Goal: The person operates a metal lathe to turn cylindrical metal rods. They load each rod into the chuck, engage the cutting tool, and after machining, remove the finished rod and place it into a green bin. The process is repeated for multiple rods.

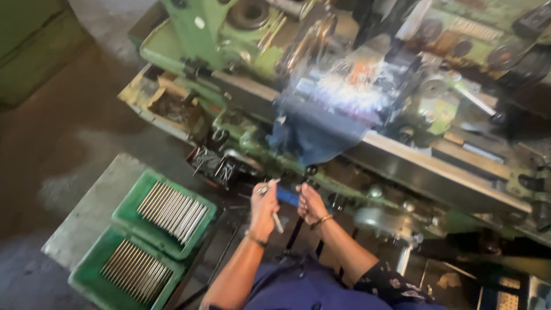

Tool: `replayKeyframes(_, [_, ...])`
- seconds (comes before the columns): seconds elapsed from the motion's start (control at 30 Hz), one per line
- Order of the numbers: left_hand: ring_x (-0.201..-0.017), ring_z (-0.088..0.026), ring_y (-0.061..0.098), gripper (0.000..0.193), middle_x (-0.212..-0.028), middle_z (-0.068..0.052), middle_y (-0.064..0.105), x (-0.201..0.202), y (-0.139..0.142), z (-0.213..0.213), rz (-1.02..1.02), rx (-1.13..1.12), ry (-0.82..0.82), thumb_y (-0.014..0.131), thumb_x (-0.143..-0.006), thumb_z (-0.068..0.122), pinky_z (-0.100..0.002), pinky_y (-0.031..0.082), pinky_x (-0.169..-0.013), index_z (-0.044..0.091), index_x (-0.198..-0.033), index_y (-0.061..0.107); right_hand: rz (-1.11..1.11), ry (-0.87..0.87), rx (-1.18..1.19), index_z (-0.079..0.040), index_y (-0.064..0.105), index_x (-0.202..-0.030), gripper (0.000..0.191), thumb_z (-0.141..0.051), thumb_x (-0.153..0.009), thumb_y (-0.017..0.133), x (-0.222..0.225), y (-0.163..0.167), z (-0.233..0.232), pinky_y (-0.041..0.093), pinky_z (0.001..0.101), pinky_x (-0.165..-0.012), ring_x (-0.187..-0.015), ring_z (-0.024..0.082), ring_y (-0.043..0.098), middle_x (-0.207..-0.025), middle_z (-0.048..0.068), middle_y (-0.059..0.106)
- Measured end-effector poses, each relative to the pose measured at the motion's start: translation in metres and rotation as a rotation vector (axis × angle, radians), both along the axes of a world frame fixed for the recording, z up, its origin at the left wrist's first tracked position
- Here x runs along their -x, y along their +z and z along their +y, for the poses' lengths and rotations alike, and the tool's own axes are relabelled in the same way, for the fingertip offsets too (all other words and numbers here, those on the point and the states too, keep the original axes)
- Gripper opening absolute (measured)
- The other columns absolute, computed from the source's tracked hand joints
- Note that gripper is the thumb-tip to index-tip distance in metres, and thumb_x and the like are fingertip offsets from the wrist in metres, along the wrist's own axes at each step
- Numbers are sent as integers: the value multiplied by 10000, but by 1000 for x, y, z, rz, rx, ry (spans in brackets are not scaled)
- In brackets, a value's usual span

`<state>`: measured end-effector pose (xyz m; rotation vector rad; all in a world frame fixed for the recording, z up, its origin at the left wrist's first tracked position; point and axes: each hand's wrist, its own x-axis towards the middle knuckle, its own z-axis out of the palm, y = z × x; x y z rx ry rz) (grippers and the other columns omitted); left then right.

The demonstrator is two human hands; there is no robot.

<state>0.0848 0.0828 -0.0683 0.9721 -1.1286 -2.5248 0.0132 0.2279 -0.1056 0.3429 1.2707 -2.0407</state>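
My left hand point(263, 205) grips a thin silver metal rod point(274, 213) while my right hand point(310, 204) clasps a blue handle point(287, 196) beside the green lathe point(241, 63).

Motion blur smears the lathe's upper carriage point(350, 80), and the lower green tray point(86, 275) is cut off by the bottom edge

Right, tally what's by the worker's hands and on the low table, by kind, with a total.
Green trays of metal rods: 2, the far tray and the near tray
Metal rods in the left hand: 1, the held rod
Blue-handled tools at the right hand: 1, the blue handle
Green lathes: 1
Total: 5
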Motion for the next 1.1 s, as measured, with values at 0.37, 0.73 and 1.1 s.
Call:
replayKeyframes(0.37, [-571,-83,580,249,-672,-24,612,-20,35,-7,280,341,-181,724,-971,170,-249,469,-499,58,-901,513,165,-135,104,-136,624,-996,357,-459,-1063,488,-54,62,-50,320,240,-443,-502,84,403,-618,-34,476])
replayKeyframes(0.73, [-583,-231,594,427,-620,-66,626,-52,41,-79,136,1231,-290,820,-870,429,-367,474,-533,82,-752,600,171,323,-50,-138,569,-915,299,-387,-1070,508,-59,58,-54,216,217,-341,-390,47,297,-548,-48,431])
replayKeyframes(1.1, [-524,-194,598,409,-590,-50,628,-73,11,-118,-15,1068,-245,827,-803,434,-359,470,-526,91,-719,621,336,3,-306,-89,648,-1019,288,-347,-1083,539,-112,3,-114,269,231,-376,-421,46,373,-621,-46,461])
